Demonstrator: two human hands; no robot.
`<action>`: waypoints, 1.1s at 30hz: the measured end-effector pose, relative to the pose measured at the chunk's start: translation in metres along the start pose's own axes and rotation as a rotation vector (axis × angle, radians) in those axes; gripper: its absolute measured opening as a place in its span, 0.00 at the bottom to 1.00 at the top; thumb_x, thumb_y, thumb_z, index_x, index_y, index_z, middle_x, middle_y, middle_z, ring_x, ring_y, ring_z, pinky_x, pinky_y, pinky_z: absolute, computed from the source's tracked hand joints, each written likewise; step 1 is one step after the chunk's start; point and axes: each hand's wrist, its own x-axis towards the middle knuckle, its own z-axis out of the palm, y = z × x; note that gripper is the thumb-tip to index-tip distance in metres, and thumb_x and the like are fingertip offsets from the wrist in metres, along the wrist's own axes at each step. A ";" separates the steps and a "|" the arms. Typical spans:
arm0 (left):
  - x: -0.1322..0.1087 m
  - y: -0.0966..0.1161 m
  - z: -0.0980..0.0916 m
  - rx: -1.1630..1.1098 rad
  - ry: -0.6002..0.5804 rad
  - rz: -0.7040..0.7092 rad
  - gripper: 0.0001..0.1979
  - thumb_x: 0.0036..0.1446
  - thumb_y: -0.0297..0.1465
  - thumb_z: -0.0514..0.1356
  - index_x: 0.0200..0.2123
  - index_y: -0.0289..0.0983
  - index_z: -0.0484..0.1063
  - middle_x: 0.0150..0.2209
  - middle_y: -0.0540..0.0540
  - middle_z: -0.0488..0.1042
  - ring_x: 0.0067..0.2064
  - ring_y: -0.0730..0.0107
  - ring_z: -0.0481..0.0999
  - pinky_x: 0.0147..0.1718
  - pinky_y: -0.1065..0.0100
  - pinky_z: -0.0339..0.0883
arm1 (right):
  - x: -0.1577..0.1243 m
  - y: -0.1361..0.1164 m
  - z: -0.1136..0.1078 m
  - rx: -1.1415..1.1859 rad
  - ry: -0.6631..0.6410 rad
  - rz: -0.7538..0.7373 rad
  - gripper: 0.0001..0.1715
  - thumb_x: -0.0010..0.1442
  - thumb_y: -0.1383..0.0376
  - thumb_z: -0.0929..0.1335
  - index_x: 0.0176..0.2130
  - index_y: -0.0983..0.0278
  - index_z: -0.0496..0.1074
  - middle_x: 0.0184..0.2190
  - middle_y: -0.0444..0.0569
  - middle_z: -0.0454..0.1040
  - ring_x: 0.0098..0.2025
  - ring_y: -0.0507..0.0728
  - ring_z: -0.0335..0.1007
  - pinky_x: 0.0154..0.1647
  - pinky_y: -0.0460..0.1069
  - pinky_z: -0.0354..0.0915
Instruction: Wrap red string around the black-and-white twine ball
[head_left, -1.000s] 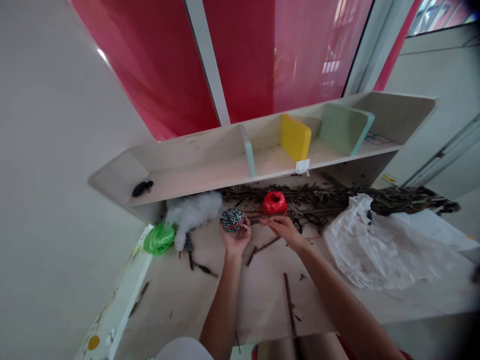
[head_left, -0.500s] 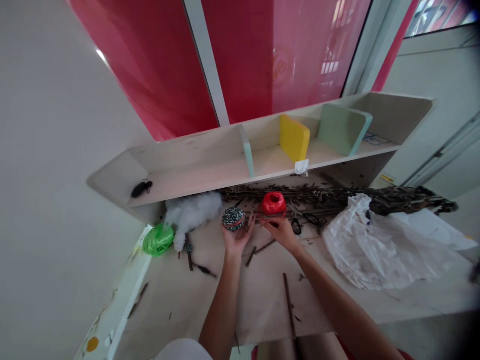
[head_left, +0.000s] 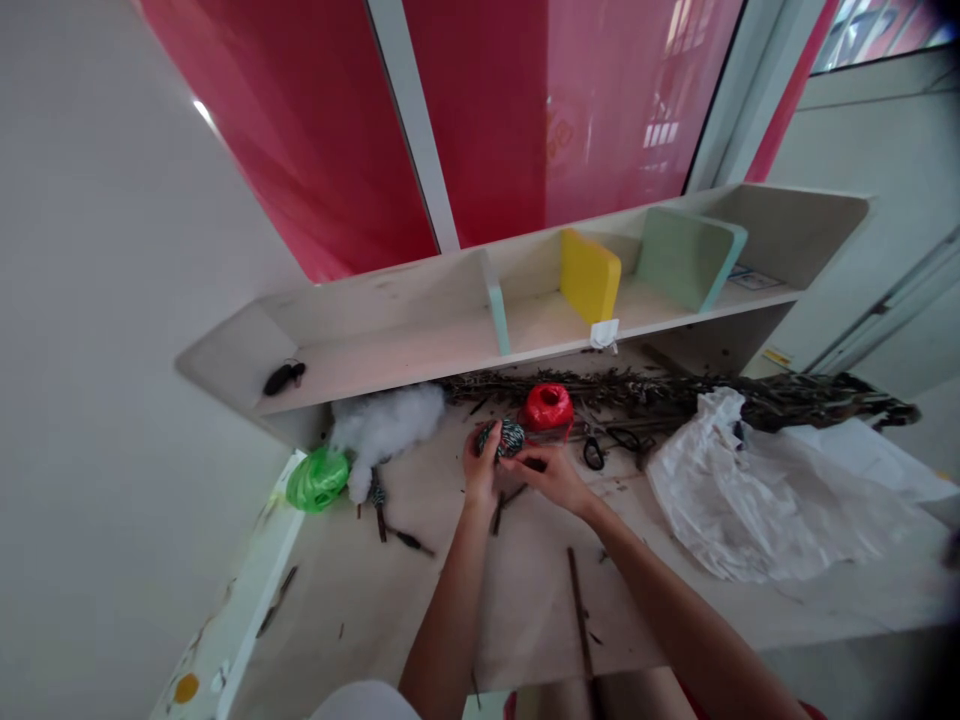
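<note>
My left hand [head_left: 481, 468] is wrapped round a ball of dark green and white yarn [head_left: 511, 438], its thumb over the near side. Close against the ball, my right hand [head_left: 551, 473] is closed in a pinch on a thin red plastic string, mostly hidden by the fingers. Just behind both hands stands a roll of red plastic twine [head_left: 548, 408]. To its right lie black-handled scissors [head_left: 594, 453], partly among dry stems. Short brown sticks [head_left: 498, 515] rest on the table below my hands.
White stuffing [head_left: 397, 420] and a green twine roll [head_left: 318, 480] lie at the left. A bundle of dried stems [head_left: 810, 398] runs under the shelf [head_left: 397, 355]. A crumpled white plastic bag [head_left: 742, 500] covers the right side. One long stick [head_left: 579, 610] points toward me.
My left hand has moved right and turned, bringing the yarn ball from palm-up at the left to beside my right hand. My right hand has shifted slightly down and left.
</note>
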 end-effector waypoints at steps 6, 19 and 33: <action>0.001 -0.003 -0.005 0.266 -0.125 0.124 0.24 0.34 0.36 0.72 0.39 0.37 0.75 0.40 0.44 0.77 0.44 0.63 0.74 0.49 0.62 0.65 | 0.003 -0.009 -0.017 0.197 0.139 0.120 0.26 0.48 0.45 0.69 0.23 0.66 0.72 0.15 0.40 0.58 0.19 0.46 0.48 0.20 0.45 0.46; -0.004 0.007 -0.010 0.289 -0.500 -0.057 0.24 0.41 0.39 0.70 0.43 0.35 0.76 0.43 0.42 0.77 0.44 0.62 0.75 0.49 0.60 0.66 | 0.010 -0.004 -0.030 0.560 0.288 0.306 0.24 0.39 0.48 0.75 0.21 0.67 0.71 0.11 0.35 0.49 0.15 0.43 0.39 0.16 0.44 0.37; -0.011 0.020 -0.025 -0.154 -0.779 -0.295 0.33 0.37 0.42 0.71 0.48 0.36 0.73 0.49 0.38 0.74 0.51 0.53 0.72 0.47 0.60 0.66 | 0.012 0.007 -0.035 0.869 0.211 0.410 0.19 0.43 0.54 0.75 0.23 0.65 0.68 0.12 0.32 0.45 0.14 0.42 0.32 0.11 0.43 0.33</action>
